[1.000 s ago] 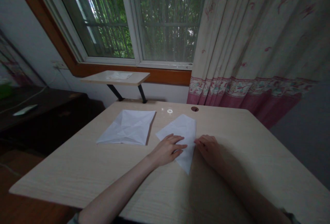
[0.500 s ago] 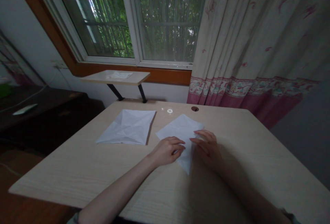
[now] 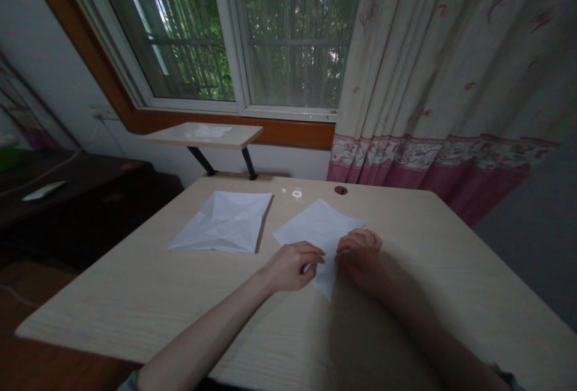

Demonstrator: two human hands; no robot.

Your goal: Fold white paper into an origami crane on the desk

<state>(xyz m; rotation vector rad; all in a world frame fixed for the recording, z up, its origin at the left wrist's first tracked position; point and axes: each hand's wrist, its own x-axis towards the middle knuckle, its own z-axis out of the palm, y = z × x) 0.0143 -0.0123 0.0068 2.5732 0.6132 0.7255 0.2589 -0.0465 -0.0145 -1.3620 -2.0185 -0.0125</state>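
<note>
A white sheet of paper (image 3: 315,223) with a folded lower edge lies on the table, one pointed corner toward me. My left hand (image 3: 295,263) rests on its lower left side, fingers bent and thumb curled in against the paper. At the sheet's right edge, my right hand (image 3: 363,256) has its fingers drawn together on the paper, and part of that edge is hidden beneath them. The fingertips of both hands are close to each other, a narrow strip of paper between them. To the left lies a second white paper (image 3: 225,220), creased and roughly square, touched by neither hand.
The light wooden table (image 3: 189,307) has a round cable hole (image 3: 341,190) at its back edge. A small raised shelf (image 3: 243,136) carries another white paper (image 3: 211,131). Behind are a window and a floral curtain (image 3: 406,78). A dark desk (image 3: 90,199) stands left.
My right hand's fingers have curled in and slid down along the paper's right edge, uncovering its right corner. The left hand has barely moved.
</note>
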